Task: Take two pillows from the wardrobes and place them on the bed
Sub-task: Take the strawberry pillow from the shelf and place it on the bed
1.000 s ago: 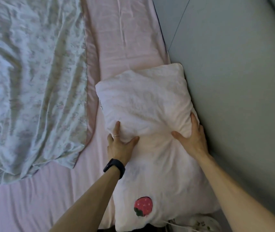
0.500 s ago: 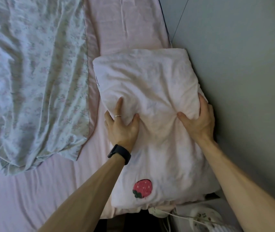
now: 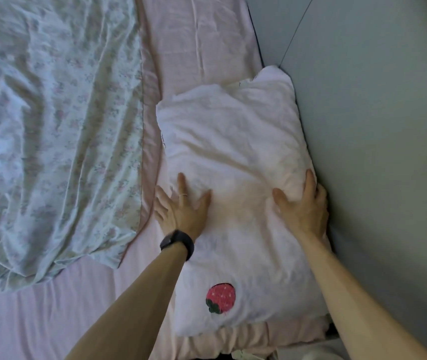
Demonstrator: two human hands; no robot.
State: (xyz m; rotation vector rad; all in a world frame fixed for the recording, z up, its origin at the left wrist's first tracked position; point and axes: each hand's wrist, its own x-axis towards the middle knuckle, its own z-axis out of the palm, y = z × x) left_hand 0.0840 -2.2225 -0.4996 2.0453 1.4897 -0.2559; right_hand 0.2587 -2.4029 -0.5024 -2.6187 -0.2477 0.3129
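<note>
A white pillow (image 3: 235, 152) with a red strawberry patch (image 3: 220, 298) lies on the pink bed sheet (image 3: 51, 315), tight against the grey wall. A pink pillow (image 3: 259, 339) lies under it, showing at the near edge and at the far right corner. My left hand (image 3: 181, 209) rests flat on the white pillow's left side with the fingers spread, some of them off the edge. My right hand (image 3: 303, 206) sits on the pillow's right side, its fingers curled over the edge next to the wall.
A crumpled floral blanket (image 3: 51, 126) covers the left half of the bed. The grey wall (image 3: 376, 152) runs along the right side. A thin cable (image 3: 295, 32) hangs on the wall. Something white (image 3: 319, 354) sits below the bed's near right corner.
Both hands pushed the white pillow a little farther up the bed along the wall. It now lies flatter, and my left hand's fingers have spread wider.
</note>
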